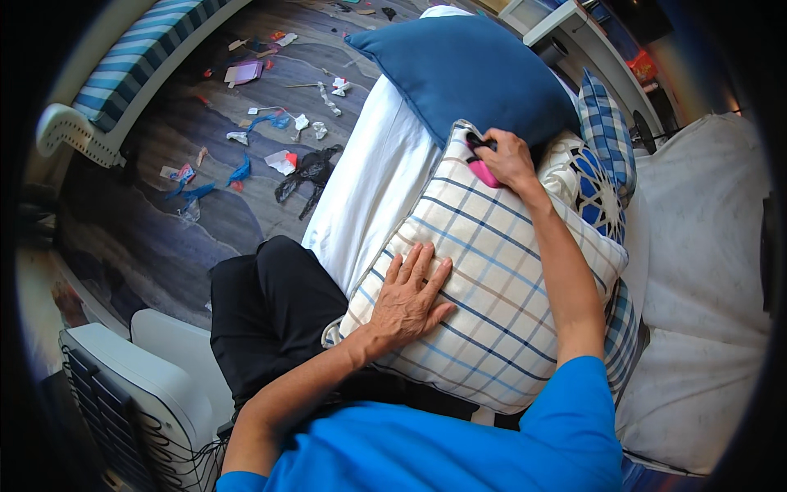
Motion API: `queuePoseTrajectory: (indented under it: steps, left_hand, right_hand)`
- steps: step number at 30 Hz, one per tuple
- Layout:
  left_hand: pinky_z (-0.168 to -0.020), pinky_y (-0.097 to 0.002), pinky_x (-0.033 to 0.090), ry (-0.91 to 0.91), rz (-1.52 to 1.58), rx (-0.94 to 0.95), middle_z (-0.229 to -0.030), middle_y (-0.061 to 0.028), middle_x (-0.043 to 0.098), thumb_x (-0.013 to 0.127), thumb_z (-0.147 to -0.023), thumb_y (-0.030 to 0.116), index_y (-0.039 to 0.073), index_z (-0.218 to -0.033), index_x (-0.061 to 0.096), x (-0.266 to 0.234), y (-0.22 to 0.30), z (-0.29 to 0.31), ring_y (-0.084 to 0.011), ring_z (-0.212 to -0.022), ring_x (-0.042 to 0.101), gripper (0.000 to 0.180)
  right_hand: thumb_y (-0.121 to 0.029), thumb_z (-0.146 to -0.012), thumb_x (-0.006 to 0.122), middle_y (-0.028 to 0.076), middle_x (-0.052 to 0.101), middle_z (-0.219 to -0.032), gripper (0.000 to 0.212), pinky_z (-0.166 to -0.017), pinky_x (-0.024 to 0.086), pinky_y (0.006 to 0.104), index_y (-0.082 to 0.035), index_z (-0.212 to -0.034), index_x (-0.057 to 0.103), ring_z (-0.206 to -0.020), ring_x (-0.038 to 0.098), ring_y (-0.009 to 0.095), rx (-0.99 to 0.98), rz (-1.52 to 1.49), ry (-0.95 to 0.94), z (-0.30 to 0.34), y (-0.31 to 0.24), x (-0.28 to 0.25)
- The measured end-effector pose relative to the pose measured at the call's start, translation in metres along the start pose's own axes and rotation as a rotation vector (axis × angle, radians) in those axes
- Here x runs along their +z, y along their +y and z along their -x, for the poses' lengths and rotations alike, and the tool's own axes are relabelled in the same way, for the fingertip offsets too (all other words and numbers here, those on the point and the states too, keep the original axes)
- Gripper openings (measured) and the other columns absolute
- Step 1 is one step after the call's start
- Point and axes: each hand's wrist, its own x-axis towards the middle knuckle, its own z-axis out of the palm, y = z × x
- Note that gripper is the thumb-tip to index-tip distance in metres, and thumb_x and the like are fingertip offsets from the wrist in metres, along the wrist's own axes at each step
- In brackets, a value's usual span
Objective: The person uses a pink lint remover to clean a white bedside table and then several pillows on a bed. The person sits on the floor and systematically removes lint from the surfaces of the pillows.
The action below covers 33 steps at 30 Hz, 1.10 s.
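Right hand: our fingers curl closed around a pink-and-black tool; we cannot make out its kind.
Tool's lie: at the far corner of the cream checked cushion, just left of the hand's back, its long axis seeming to slant from upper left to lower right.
Left hand: we have it flat, fingers spread, gripping nothing, on the cushion's near left side.
Nearer hand: our right; the left is well apart from the tool.
Beyond: we see a dark blue cushion.
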Motion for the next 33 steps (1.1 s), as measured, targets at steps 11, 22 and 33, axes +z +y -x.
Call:
queuePoseTrajectory:
  steps: [11, 22, 33]
  left_hand:
    - [-0.121, -0.0542, 0.014, -0.01, -0.025, 0.007, -0.157, -0.0288, 0.027, 0.055, -0.097, 0.05, 0.01, -0.151, 0.041, 0.0, 0.0, -0.001, -0.0433, -0.149, 0.023, 0.068]
    - [-0.118, -0.0571, 0.021, 0.014, -0.013, -0.008, -0.154, -0.0291, 0.032, 0.06, -0.094, 0.045, 0.008, -0.147, 0.046, -0.003, 0.004, -0.003, -0.0447, -0.145, 0.03, 0.065]
    - [-0.119, -0.0562, 0.02, 0.177, -0.003, 0.193, -0.15, -0.0298, 0.037, 0.073, -0.085, 0.027, 0.004, -0.141, 0.049, 0.004, 0.057, -0.082, -0.0447, -0.145, 0.029, 0.065]
  right_hand:
    - [-0.03, -0.081, 0.069, 0.024, 0.072, -0.1, 0.036, -0.084, 0.055, 0.0408, -0.002, -0.103, 0.074, -0.092, 0.07, 0.038, 0.134, 0.133, 0.074, 0.072, 0.035, -0.064]
    - [-0.011, -0.082, 0.061, 0.022, 0.067, -0.075, 0.011, -0.064, 0.054, 0.0449, -0.003, -0.086, 0.066, -0.067, 0.067, 0.039, -0.324, -0.091, 0.069, 0.09, -0.05, 0.004]
    - [-0.016, -0.085, 0.065, 0.021, 0.071, -0.087, 0.017, -0.071, 0.055, 0.0434, -0.005, -0.097, 0.068, -0.08, 0.069, 0.04, 0.207, 0.035, 0.293, 0.167, 0.046, -0.088]
